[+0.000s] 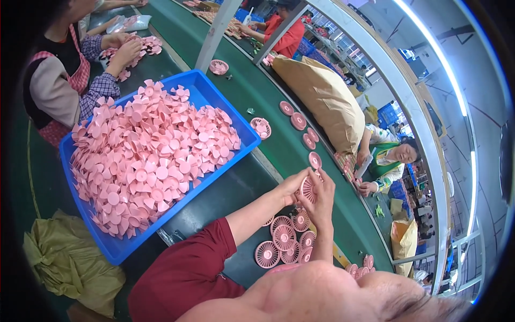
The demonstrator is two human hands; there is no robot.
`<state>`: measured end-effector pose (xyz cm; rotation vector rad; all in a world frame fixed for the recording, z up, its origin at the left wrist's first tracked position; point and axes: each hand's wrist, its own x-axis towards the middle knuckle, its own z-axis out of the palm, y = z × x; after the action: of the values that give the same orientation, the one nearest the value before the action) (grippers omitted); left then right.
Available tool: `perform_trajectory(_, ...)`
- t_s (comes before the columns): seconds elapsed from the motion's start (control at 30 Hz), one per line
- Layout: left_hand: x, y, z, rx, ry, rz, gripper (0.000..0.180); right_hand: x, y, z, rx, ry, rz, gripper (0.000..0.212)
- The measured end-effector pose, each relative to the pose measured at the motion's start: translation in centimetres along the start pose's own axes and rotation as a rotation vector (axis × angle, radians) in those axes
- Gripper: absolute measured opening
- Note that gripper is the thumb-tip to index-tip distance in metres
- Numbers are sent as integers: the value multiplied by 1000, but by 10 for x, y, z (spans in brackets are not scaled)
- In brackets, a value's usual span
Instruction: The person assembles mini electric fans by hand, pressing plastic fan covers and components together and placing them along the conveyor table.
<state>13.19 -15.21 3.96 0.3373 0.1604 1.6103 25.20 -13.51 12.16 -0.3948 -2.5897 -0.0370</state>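
Note:
Both my hands are closed on one pink slotted fan cover [307,190], held up near the edge of the green conveyor belt. My left hand [291,185] grips it from the left, with the fingertips at its top edge. From the right, my right hand [323,199] pinches it, partly hiding its rim. Below my hands, a pile of similar round pink fan covers [284,238] lies on the dark table. To the left stands a blue bin [234,174] heaped with pink fan blades [153,161].
Several pink round parts [298,121] and a pink cage piece [260,127] sit on the green belt [244,91]. Co-workers [61,80] sit at the left and across the belt. A large brown paper sack [322,102] and a metal frame post [217,35] stand beyond.

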Motion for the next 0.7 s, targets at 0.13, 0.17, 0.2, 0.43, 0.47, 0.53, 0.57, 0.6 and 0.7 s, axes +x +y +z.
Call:
perform_trajectory(0.13,-9,-1,12,-3,35,12,45,-1,9,13,188,-43,74,79)
perform_trajectory(0.17,-13,-3,16,-5,34,12,45,-3,14,20,230,-32,30,77)
perform_trajectory(0.2,-11,-8,22,133,157,148,43,-5,17,28,341,9,105,75)
perform_trajectory(0.43,-5,-24,18,814,422,882,34,-2,-11,48,795,187,323,55)
perform_trajectory(0.47,-1,-26,19,857,421,926,34,-3,-10,48,845,232,374,53)
perform_trajectory(0.53,6,-27,10,904,401,1019,34,-5,10,59,834,218,334,50)
perform_trajectory(0.57,8,-25,-1,888,389,998,34,0,3,61,821,217,325,49)
perform_trajectory(0.6,8,-24,-3,904,376,1004,33,0,5,63,801,221,335,49)
perform_trajectory(0.7,10,-18,-14,840,336,717,32,-1,17,67,748,145,420,44)
